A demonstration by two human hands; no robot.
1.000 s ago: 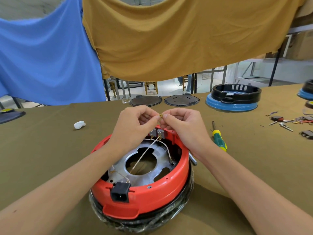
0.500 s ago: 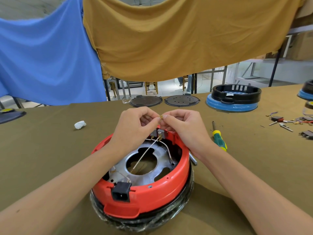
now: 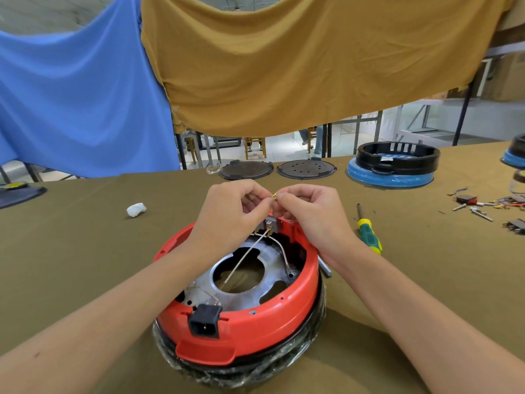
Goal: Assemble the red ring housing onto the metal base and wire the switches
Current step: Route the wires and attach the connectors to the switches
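Note:
The red ring housing (image 3: 272, 322) sits on the metal base (image 3: 264, 258), which has a round hole in its middle; a black plastic-wrapped rim shows below. A black power socket (image 3: 205, 319) is set in the near wall. A grey switch (image 3: 271, 223) sits at the far wall with pale wires (image 3: 244, 257) running from it across the base. Above the switch, my left hand (image 3: 230, 214) and my right hand (image 3: 309, 211) meet fingertip to fingertip and pinch a small brass wire terminal (image 3: 274, 197) between them.
A green-and-yellow screwdriver (image 3: 368, 236) lies right of the housing. Loose small parts (image 3: 483, 204) are scattered at the far right. A black ring on a blue base (image 3: 395, 166), two dark discs (image 3: 277, 169) and a white wad (image 3: 136, 209) sit farther back. Blue and ochre cloths hang behind.
Nothing has visibly moved; both hands stay together above the switch, pinching the brass terminal.

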